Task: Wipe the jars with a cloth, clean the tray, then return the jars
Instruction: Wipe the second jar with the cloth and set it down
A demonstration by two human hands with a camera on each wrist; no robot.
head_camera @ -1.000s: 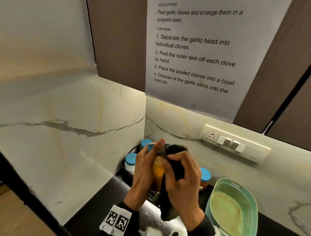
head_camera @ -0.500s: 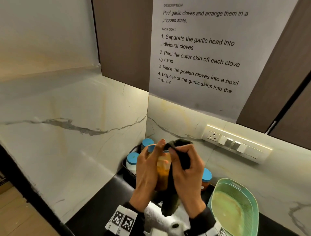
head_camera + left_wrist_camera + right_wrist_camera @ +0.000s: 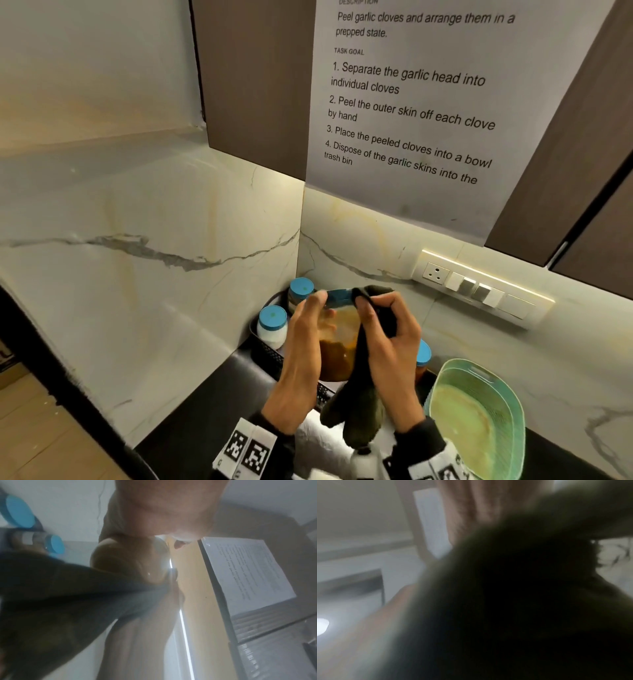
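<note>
Jar (image 3: pixel 337 346) being wiped, lifted above the surface.
Left hand (image 3: pixel 301 359) fingers curl around the jar; right hand (image 3: pixel 390 349) fingers pinch the dark cloth (image 3: pixel 359 404) against its lid.

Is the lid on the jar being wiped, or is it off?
On. The blue lid caps the held jar, between the left hand and the cloth in the right hand.

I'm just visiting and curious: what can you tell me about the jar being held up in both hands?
The jar is clear, with a blue lid and orange-brown contents filling the lower part. It is held above the counter, about upright. The left hand grips its side, while the right hand presses a dark cloth against it near the lid; the cloth hangs below.
</note>
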